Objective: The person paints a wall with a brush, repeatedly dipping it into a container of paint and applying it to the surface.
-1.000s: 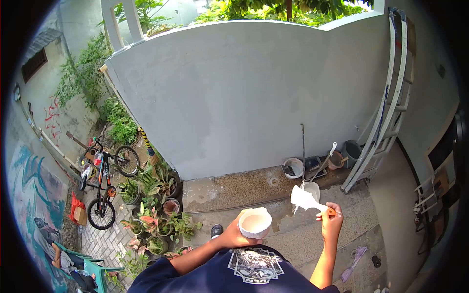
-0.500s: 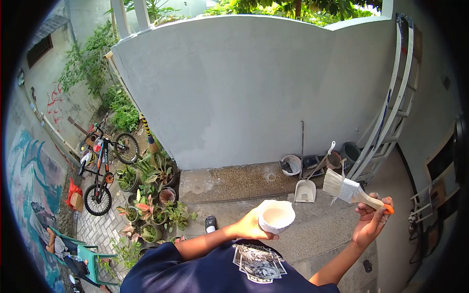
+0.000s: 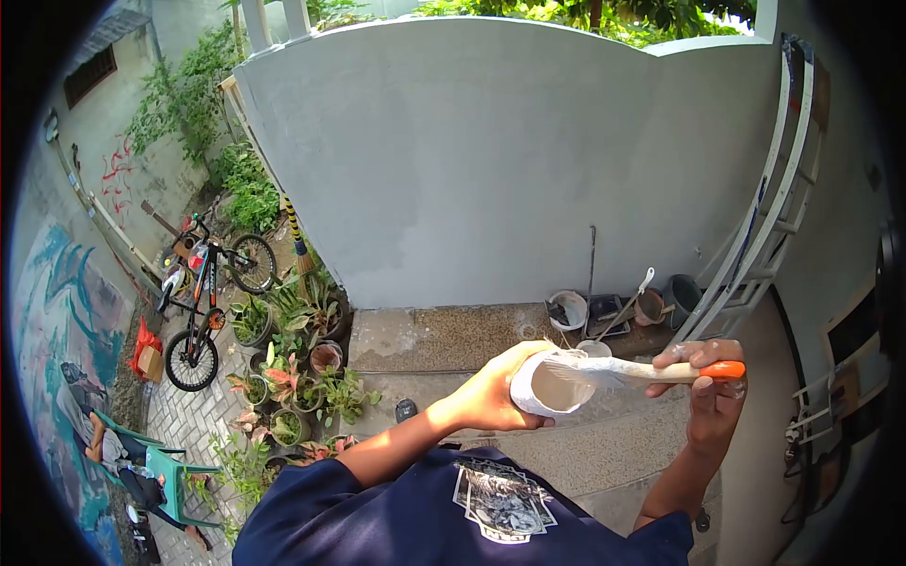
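A white, paint-coated cup [image 3: 540,401] is gripped around its side by my left hand [image 3: 489,389], its mouth tilted to the right. My right hand [image 3: 706,387] holds a paintbrush [image 3: 651,371] by its wooden handle, which ends in an orange tip. The brush lies almost level, with its bristles [image 3: 587,368] at the cup's mouth, over or touching the rim. What is deep inside the cup cannot be made out. Beyond both hands stands a grey wall [image 3: 528,179].
A ladder [image 3: 779,208] leans at the right. Buckets [image 3: 566,311] and a dustpan [image 3: 595,349] stand along the wall's foot. Potted plants [image 3: 293,387] and a bicycle [image 3: 203,302] are on the left. A person [image 3: 118,457] sits by a green chair [image 3: 179,486].
My right hand has brought the brush up and left, from apart to the cup's mouth. The left hand has raised the cup and tipped it toward the brush.
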A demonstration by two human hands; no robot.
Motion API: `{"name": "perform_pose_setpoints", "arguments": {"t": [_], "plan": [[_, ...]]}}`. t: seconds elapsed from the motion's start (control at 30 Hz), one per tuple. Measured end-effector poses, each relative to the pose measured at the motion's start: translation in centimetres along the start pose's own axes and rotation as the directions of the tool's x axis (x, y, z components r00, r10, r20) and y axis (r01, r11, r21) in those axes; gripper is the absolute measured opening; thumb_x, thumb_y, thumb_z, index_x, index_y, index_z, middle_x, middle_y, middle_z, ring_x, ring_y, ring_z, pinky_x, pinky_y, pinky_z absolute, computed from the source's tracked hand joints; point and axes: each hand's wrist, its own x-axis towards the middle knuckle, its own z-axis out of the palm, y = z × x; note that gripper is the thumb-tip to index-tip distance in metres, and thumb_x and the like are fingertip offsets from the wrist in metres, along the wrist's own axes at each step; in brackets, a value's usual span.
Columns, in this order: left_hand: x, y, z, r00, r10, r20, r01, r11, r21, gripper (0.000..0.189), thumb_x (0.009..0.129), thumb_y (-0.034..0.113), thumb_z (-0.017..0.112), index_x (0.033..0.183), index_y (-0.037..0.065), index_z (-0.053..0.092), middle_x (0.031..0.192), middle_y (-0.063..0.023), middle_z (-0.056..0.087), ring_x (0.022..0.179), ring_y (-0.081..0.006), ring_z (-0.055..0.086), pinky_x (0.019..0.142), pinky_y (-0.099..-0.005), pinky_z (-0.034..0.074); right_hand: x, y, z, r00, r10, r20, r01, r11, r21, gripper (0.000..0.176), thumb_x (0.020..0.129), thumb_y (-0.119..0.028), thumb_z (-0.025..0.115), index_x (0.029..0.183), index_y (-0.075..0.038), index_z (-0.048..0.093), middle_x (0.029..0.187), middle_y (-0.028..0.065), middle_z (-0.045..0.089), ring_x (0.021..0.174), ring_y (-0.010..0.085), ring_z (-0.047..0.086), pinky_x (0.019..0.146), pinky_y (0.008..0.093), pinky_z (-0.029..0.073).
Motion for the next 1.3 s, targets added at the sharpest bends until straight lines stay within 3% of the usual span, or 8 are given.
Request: {"name": "perform_pose_setpoints", "arguments": {"t": [0.13, 0.2, 0.27, 0.33, 0.47, 0.6, 0.97, 1.3], "plan": [[-0.2, 1.1, -0.1, 0.999, -0.004, 0.049, -0.002, 0.993, 0.119, 0.084, 0.06, 0.015, 0.087, 0.132, 0.002, 0.046, 0.125, -0.0129, 0.054, 0.117, -0.0252, 0.056, 0.102, -0.0367, 0.045, 1.8, -1.2, 1.4, 0.993, 0.076, 0.095, -0.076, 0.997, 0.002, 0.022, 0.095, -0.019, 0.062, 0.107, -0.002, 0.056, 0.094, 0.0186, 0.067, 0.078, 0.0222, 0.071, 0.064, 0.031, 0.06], [-0.3, 1.4, 0.1, 0.996, -0.022, 0.087, 0.011, 0.991, 0.132, 0.087, 0.06, 0.021, 0.091, 0.133, 0.004, 0.047, 0.128, -0.0122, 0.053, 0.118, -0.0254, 0.055, 0.103, -0.0386, 0.044, 3.1, -1.7, 1.5, 0.92, 0.173, 0.352, -0.128, 0.981, -0.148, 0.021, 0.095, -0.019, 0.063, 0.107, -0.002, 0.058, 0.093, 0.0156, 0.068, 0.08, 0.0193, 0.071, 0.066, 0.0285, 0.058], [-0.1, 2.2, 0.2, 0.996, -0.019, 0.087, 0.007, 0.99, 0.14, 0.086, 0.06, 0.019, 0.089, 0.133, 0.003, 0.047, 0.126, -0.0128, 0.054, 0.117, -0.0257, 0.056, 0.102, -0.0381, 0.045, 4.3, -1.6, 2.1, 0.904, 0.156, 0.398, -0.087, 0.979, -0.187, 0.021, 0.093, -0.016, 0.066, 0.107, -0.002, 0.058, 0.092, 0.014, 0.069, 0.078, 0.0175, 0.07, 0.065, 0.0268, 0.054], [0.2, 2.6, 0.2, 0.996, -0.018, 0.091, 0.005, 0.989, 0.148, 0.084, 0.06, 0.016, 0.088, 0.132, 0.002, 0.046, 0.124, -0.0134, 0.055, 0.116, -0.0259, 0.057, 0.1, -0.0375, 0.046, 5.6, -2.1, 2.9, 0.801, 0.252, 0.543, -0.056, 0.935, -0.35, 0.02, 0.092, -0.013, 0.067, 0.108, -0.004, 0.058, 0.09, 0.0134, 0.068, 0.074, 0.0187, 0.069, 0.065, 0.0284, 0.052], [0.8, 3.5, -0.4, 0.997, -0.022, 0.08, 0.013, 0.993, 0.114, 0.086, 0.058, 0.015, 0.088, 0.133, 0.003, 0.046, 0.124, -0.0128, 0.055, 0.116, -0.0257, 0.057, 0.1, -0.0383, 0.046, 6.8, -2.6, 4.0, 0.837, 0.112, 0.535, 0.083, 0.941, -0.327, 0.021, 0.091, -0.012, 0.067, 0.108, -0.004, 0.058, 0.082, 0.0115, 0.066, 0.071, 0.0237, 0.066, 0.065, 0.031, 0.05], [1.0, 4.2, -1.1, 0.996, -0.025, 0.08, 0.016, 0.993, 0.118, 0.086, 0.059, 0.016, 0.089, 0.134, 0.004, 0.046, 0.128, -0.0121, 0.054, 0.12, -0.0249, 0.055, 0.103, -0.0385, 0.044, 7.9, -2.7, 4.9, 0.792, 0.233, 0.564, 0.03, 0.908, -0.418, 0.021, 0.092, -0.013, 0.066, 0.109, -0.004, 0.057, 0.081, 0.0123, 0.065, 0.069, 0.0245, 0.065, 0.064, 0.0315, 0.049], [1.6, 5.7, -2.9, 1.0, -0.003, -0.025, 0.006, 0.991, 0.132, 0.084, 0.06, 0.019, 0.09, 0.131, 0.003, 0.048, 0.123, -0.0105, 0.055, 0.116, -0.023, 0.056, 0.101, -0.0375, 0.044, 9.7, -1.7, 5.8, 0.841, 0.1, 0.532, 0.051, 0.964, -0.26, 0.017, 0.094, -0.013, 0.064, 0.107, -0.004, 0.057, 0.077, 0.0109, 0.062, 0.066, 0.0207, 0.061, 0.062, 0.0301, 0.046], [1.7, 6.3, -3.6, 0.999, -0.034, -0.01, 0.035, 0.99, 0.134, 0.081, 0.059, 0.017, 0.089, 0.129, 0.003, 0.05, 0.124, -0.0104, 0.053, 0.115, -0.0223, 0.055, 0.101, -0.0371, 0.044, 10.7, -2.0, 6.0, 0.849, 0.091, 0.521, 0.072, 0.956, -0.285, 0.013, 0.094, -0.013, 0.063, 0.103, -0.005, 0.057, 0.07, 0.008, 0.06, 0.059, 0.0159, 0.057, 0.057, 0.0284, 0.044]]}}
